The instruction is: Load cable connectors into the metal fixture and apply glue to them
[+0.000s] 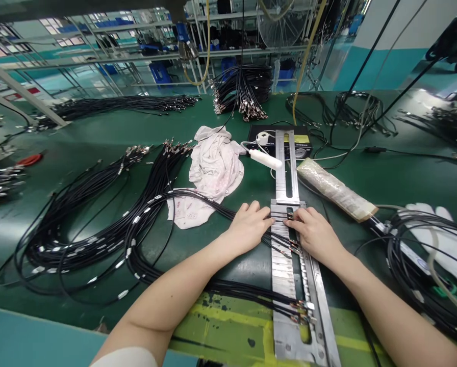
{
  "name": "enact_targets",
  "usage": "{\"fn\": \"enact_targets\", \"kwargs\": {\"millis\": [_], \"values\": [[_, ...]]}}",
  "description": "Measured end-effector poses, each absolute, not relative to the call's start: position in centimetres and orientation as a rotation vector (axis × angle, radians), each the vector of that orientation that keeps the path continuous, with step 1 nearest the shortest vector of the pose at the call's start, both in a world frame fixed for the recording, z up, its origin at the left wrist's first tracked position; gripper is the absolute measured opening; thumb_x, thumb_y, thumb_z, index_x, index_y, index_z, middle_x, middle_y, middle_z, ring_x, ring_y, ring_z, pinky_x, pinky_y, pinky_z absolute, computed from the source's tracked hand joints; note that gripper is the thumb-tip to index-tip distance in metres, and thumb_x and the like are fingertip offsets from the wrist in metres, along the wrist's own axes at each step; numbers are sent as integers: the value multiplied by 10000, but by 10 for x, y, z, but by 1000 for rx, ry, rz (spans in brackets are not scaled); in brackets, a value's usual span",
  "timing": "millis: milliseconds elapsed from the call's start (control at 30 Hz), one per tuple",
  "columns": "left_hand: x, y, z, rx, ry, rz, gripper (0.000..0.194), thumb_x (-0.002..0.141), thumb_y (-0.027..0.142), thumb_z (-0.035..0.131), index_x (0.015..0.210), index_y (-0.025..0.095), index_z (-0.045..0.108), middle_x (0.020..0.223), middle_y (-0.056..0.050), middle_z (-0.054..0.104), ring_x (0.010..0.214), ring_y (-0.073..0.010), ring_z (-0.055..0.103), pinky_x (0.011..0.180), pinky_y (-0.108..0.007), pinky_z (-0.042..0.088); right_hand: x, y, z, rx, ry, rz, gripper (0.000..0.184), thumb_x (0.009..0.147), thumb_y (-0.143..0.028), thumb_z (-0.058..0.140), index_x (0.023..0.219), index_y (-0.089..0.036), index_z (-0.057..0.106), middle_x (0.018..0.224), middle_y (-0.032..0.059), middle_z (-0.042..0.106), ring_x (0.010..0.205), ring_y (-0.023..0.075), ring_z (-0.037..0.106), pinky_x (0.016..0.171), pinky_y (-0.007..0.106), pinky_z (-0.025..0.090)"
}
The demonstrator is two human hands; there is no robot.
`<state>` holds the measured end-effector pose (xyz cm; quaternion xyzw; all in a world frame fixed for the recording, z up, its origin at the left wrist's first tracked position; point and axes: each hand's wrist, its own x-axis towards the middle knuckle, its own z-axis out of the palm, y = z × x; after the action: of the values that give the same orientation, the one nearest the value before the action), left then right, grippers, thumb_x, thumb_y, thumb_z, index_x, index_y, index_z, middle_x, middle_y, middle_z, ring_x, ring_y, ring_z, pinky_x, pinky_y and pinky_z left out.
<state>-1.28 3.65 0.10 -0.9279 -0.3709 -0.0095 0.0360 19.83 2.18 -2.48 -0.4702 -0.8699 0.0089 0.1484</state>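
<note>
A long slotted metal fixture (284, 278) lies lengthwise before me, with a row of small grooves along it. At its left edge my left hand (247, 227) is closed, thumb and fingertips pinching a black cable (217, 205) that runs in from the left. My right hand (314, 232) pinches the end of a cable over the fixture's slot, beside a small metal connector (290, 216). Just below the hands, several cable ends with bare copper-coloured tips (289, 244) lie across the metal. Nearer to me, more cables with metal connectors (301, 308) rest on it.
Coiled black cables with white labels (68, 255) spread over the green table at left. A crumpled pale cloth (217, 163) lies behind my left hand. Farther right are a tape-wrapped block (335, 188), white gloves (438, 239) and a black box (257, 133). Cable bundles (244, 92) sit at the back.
</note>
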Motion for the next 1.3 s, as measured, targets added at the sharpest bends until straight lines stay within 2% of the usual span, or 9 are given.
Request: {"fn": "enact_targets", "kwargs": {"millis": [167, 300, 400, 500, 600, 767, 900, 1300], "values": [[-12, 41, 1, -2920, -1156, -29, 261, 899, 124, 380, 1015, 159, 611, 960, -70, 578, 929, -238, 440, 704, -363, 320, 204, 22, -32, -1268, -2307, 234, 419, 759, -7, 406, 955, -226, 704, 900, 76, 577, 810, 207, 471, 721, 354, 437], [-16, 43, 6, -2975, -1158, 7, 147, 890, 247, 499, 862, 155, 610, 877, -39, 608, 871, -201, 484, 713, -324, 352, 217, 28, -41, -1229, -2142, 304, 381, 811, -65, 385, 982, -252, 669, 982, 54, 566, 916, 185, 543, 817, 352, 474], [-17, 42, 9, -2990, -1160, 27, 133, 867, 244, 545, 777, 163, 598, 870, -29, 617, 865, -189, 503, 701, -299, 360, 223, 31, -44, -1257, -1977, 339, 314, 848, -124, 386, 993, -236, 641, 954, 51, 561, 845, 160, 582, 762, 321, 501], [-17, 42, 10, -2973, -1203, -18, 124, 895, 238, 500, 832, 179, 588, 888, -9, 624, 858, -167, 518, 711, -284, 365, 225, 32, -44, -1258, -1900, 370, 265, 842, -151, 412, 939, -230, 646, 907, 41, 574, 741, 141, 592, 686, 294, 512], [-16, 45, 9, -2893, -1320, -99, 167, 935, 234, 418, 917, 181, 575, 895, -14, 622, 840, -162, 529, 724, -293, 365, 224, 32, -42, -1249, -1876, 387, 250, 839, -169, 427, 924, -229, 654, 903, 44, 586, 777, 151, 600, 705, 297, 512], [-12, 44, 2, -2861, -1333, -114, 141, 906, 215, 470, 822, 175, 576, 852, -14, 599, 834, -164, 537, 704, -296, 351, 222, 31, -40, -1249, -1869, 407, 248, 836, -168, 435, 923, -218, 662, 902, 50, 592, 843, 171, 605, 765, 334, 505], [-11, 43, -2, -2842, -1323, -112, 137, 907, 193, 452, 842, 160, 568, 868, -27, 591, 842, -170, 532, 704, -303, 344, 221, 30, -40, -1248, -1874, 411, 250, 833, -156, 435, 920, -222, 660, 909, 49, 597, 857, 176, 606, 793, 349, 498], [-8, 45, -2, -2847, -1187, -68, 189, 902, 154, 419, 799, 156, 578, 826, -29, 583, 795, -165, 511, 676, -316, 308, 222, 30, -45, -1229, -1922, 366, 281, 833, -103, 410, 936, -211, 648, 938, 53, 577, 879, 164, 589, 785, 323, 496]]}}
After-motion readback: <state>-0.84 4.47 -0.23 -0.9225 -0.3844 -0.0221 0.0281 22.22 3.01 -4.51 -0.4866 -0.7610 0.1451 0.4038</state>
